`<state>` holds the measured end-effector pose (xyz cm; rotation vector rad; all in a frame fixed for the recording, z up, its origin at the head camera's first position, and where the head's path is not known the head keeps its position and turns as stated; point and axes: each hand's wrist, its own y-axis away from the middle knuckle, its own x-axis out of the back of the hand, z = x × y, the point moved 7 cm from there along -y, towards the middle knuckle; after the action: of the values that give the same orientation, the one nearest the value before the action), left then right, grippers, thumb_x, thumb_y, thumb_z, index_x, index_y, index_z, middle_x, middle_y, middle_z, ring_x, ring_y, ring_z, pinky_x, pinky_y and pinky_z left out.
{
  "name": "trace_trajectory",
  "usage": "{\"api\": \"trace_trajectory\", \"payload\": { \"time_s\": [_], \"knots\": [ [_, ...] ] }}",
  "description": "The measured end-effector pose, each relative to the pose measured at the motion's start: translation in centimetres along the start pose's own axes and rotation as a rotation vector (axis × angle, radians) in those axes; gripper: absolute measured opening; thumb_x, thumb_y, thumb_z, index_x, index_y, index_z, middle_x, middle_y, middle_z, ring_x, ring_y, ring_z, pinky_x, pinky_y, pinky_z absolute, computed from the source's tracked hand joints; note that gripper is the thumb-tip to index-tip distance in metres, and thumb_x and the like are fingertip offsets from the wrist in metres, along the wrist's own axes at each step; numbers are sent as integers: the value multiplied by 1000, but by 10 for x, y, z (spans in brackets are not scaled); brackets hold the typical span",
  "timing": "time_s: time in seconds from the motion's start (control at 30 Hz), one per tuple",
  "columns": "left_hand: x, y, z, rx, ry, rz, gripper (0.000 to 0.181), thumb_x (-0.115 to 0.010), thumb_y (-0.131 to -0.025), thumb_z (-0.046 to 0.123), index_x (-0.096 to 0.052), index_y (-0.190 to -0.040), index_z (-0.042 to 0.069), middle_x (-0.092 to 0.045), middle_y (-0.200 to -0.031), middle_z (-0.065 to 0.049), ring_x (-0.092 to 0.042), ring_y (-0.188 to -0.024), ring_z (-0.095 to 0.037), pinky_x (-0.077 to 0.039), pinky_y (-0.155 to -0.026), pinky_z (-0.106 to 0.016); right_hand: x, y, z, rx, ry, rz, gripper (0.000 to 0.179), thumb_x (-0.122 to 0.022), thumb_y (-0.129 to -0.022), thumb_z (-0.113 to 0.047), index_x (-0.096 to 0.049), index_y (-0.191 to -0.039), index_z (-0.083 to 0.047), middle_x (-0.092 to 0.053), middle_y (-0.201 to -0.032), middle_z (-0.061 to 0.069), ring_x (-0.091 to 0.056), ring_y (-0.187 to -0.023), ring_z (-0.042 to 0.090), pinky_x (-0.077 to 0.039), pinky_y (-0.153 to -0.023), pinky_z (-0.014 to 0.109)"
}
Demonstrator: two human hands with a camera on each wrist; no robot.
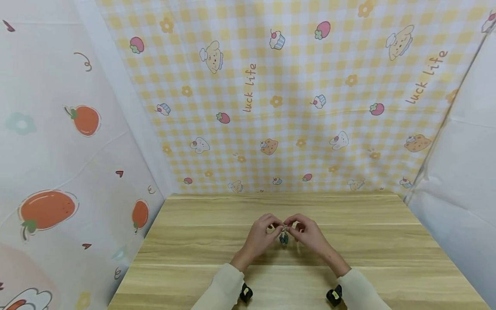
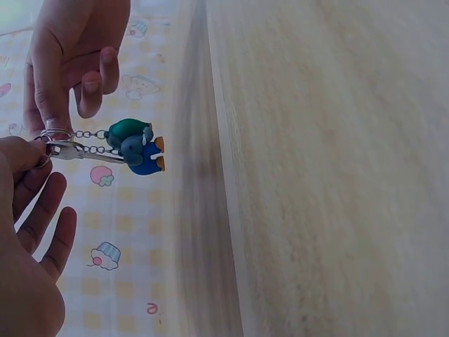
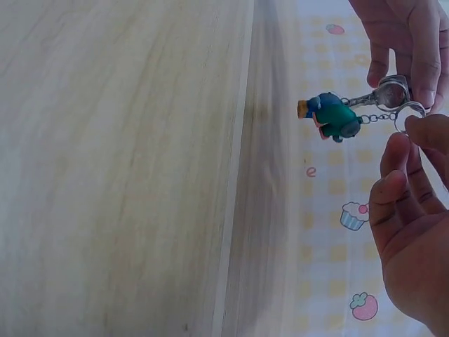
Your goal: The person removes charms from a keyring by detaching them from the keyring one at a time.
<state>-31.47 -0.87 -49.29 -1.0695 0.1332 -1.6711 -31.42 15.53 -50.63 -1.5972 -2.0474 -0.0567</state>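
Both hands meet in front of the body, just above the table. My left hand (image 1: 261, 237) and right hand (image 1: 309, 236) pinch a metal key ring (image 3: 409, 116) between thumbs and fingertips. A silver key (image 2: 66, 149) hangs at the ring, its head close to the left fingertips. Two small elephant figures dangle on short chains: a green elephant (image 3: 338, 119) and an elephant in blue (image 2: 146, 156). They overlap each other and the key's blade. The pinching fingertips partly hide the ring. In the left wrist view, the other left fingers are loosely bent.
Under the hands lies a wood-grain table (image 1: 193, 241). A yellow checked cloth (image 1: 294, 77) with cartoon prints hangs behind its far edge. White printed cloth (image 1: 69, 163) stands on the left, and plain white cloth (image 1: 461, 181) on the right. Black straps sit at both sleeve cuffs.
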Motion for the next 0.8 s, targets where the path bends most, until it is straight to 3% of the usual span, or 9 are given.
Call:
{"api": "trace_trajectory", "payload": {
  "time_s": [0.27, 0.57, 0.8],
  "knots": [
    [1, 0, 1, -6, 21, 10, 5, -72, -103, 13, -77, -103, 13, -73, -99, 0, -67, -91, -10, -61, -79, -32, 0, -1, 0, 26, 28, 21, 13, -72, -100, -4, -75, -107, -15, -72, -100, 7, -59, -59, 8, -52, -53, 26],
    [0, -1, 5, -15, 43, -24, 5, -72, -103, 14, -77, -103, 13, -74, -102, 1, -68, -94, -11, -60, -83, -28, 5, 0, 5, -50, 12, 92, 7, -71, -103, -11, -78, -101, -14, -74, -93, 8, -63, -61, 33, -49, -51, 26],
    [1, 0, 6, -32, 28, -6, 4, -73, -102, 12, -77, -103, 14, -75, -100, 1, -67, -91, -11, -59, -81, -26, 2, 1, 6, -97, -19, 46, 8, -70, -104, -15, -76, -105, -11, -73, -101, 12, -63, -65, 36, -49, -54, 25]
  ]
}}
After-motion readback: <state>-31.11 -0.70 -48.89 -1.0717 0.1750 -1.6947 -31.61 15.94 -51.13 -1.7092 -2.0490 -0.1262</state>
